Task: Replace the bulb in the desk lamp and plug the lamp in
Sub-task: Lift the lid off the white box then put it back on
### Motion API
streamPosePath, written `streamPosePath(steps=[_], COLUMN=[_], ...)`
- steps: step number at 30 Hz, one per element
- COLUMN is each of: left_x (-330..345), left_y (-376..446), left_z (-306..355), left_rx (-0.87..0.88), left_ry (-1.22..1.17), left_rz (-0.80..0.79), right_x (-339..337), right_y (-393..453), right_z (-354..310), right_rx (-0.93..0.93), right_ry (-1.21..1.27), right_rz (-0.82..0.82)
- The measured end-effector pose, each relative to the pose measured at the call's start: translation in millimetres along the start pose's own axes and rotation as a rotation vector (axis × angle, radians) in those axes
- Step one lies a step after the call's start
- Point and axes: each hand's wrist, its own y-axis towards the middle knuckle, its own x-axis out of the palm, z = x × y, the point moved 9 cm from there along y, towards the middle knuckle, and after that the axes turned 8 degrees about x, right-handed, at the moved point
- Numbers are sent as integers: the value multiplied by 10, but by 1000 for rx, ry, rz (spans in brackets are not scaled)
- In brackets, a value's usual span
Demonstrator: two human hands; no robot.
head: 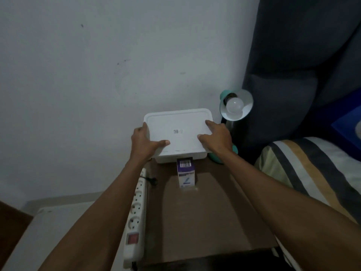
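A white lidded plastic box [177,122] stands at the far end of the brown table [205,216]. My left hand [145,142] grips its left front corner, and my right hand [216,136] lies on its right side, fingers on the lid. Behind the box to the right, a teal desk lamp [237,104] faces me with a white bulb [234,105] in its shade. Its teal base [234,150] shows behind my right wrist. A small purple-and-white bulb carton [186,175] stands just in front of the box. The lamp's black plug [153,180] lies near the table's left edge.
A white power strip [136,212] with several sockets and a red switch runs along the table's left edge. A white wall is behind. A dark padded headboard [293,65] and a striped pillow [304,169] are at the right. A white surface [58,231] lies lower left.
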Motion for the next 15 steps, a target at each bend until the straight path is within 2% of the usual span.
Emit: streamPosePath(steps=[6,15], left_x=[169,348], left_y=[655,903], left_z=[-154,-329], left_rx=[-21,-65], left_ry=[38,95], left_rz=[-38,-123], right_x=[276,450], right_y=[645,831], right_z=[-183,-163], right_rx=[-20,-42], right_ry=[-96,-237], right_rz=[-31,-15])
